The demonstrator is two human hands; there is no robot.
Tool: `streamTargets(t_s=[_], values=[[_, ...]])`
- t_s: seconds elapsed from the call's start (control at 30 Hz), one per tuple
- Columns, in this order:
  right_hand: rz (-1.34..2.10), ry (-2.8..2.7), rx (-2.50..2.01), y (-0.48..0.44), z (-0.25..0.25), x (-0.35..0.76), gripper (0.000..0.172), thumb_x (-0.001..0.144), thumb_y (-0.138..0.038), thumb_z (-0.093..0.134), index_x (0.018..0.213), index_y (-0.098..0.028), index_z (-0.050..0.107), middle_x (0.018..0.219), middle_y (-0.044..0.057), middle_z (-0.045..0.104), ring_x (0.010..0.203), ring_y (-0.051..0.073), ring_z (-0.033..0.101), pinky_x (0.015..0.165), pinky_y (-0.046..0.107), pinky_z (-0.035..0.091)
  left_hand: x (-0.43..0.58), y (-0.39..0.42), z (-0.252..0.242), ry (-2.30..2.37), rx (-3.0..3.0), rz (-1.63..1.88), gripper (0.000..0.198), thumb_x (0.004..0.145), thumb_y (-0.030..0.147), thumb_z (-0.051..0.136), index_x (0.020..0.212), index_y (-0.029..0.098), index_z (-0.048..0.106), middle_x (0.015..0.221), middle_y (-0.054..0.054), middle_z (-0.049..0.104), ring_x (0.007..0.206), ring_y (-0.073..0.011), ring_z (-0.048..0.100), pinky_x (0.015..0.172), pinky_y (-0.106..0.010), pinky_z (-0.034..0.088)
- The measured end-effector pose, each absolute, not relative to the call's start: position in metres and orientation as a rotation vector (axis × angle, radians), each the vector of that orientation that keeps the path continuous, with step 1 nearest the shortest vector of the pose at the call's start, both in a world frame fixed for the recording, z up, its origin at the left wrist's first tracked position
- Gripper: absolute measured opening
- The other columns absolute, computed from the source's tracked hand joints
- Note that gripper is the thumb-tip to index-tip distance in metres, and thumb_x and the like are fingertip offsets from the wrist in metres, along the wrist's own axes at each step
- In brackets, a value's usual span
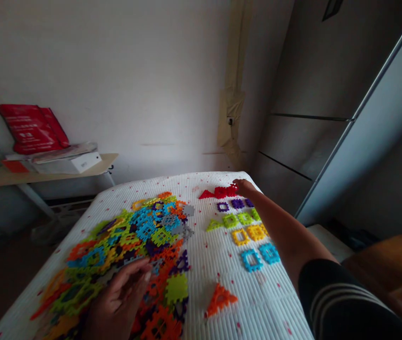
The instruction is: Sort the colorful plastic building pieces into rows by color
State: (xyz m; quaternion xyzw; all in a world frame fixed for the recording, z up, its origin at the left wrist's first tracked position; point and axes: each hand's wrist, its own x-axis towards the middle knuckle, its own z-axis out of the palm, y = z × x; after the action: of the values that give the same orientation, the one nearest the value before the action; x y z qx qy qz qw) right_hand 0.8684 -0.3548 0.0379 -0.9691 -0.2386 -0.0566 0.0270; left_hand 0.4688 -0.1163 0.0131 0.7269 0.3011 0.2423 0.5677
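Observation:
At the far right end of the bed, my right hand [244,187] pinches a red notched plastic building piece [234,190] at the end of a short red row. That row also holds a red triangle [206,194] and a red square [220,192]. My left hand [119,297] hovers over the near part of a mixed heap of notched pieces [147,226], its fingers loosely curled and nothing visible in them. Below the red row lie purple pieces [222,207], lime green pieces [229,220], yellow pieces [239,237] and blue pieces [251,260] in rows. My right forearm covers some row ends.
An orange triangle [220,299] lies alone near the front of the white ribbed bed cover [201,264]. A wooden side table [107,163] at left carries a red bag [31,127] and a white box [77,163]. A tall cabinet [303,104] stands close on the right.

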Motion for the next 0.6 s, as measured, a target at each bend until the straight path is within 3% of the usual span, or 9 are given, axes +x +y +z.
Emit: streamTargets(t_s=[0.2,0.6], values=[[-0.103,-0.773,-3.052,-0.350,0.029,0.886,0.059,0.074,-0.019,0.064,0.131,-0.021,0.050,0.115,0.012,0.063,0.097,0.023,0.062,0.075,0.026,0.046,0.470,-0.112,0.012,0.672,1.815,0.583,0.047,0.060,0.059,0.066,0.089,0.023,0.068,0.094,-0.005,0.071,0.088,-0.0231,0.066,0.079,-0.030,0.055],[-0.013,-0.869,-3.092,-0.343,0.029,0.893,0.060,0.073,-0.018,0.064,0.131,-0.024,0.051,0.117,0.008,0.064,0.100,0.022,0.062,0.081,0.026,0.047,0.471,-0.111,0.007,0.631,1.942,0.581,0.040,0.067,0.056,0.062,0.090,0.024,0.069,0.096,-0.004,0.071,0.091,-0.0231,0.066,0.080,-0.031,0.054]])
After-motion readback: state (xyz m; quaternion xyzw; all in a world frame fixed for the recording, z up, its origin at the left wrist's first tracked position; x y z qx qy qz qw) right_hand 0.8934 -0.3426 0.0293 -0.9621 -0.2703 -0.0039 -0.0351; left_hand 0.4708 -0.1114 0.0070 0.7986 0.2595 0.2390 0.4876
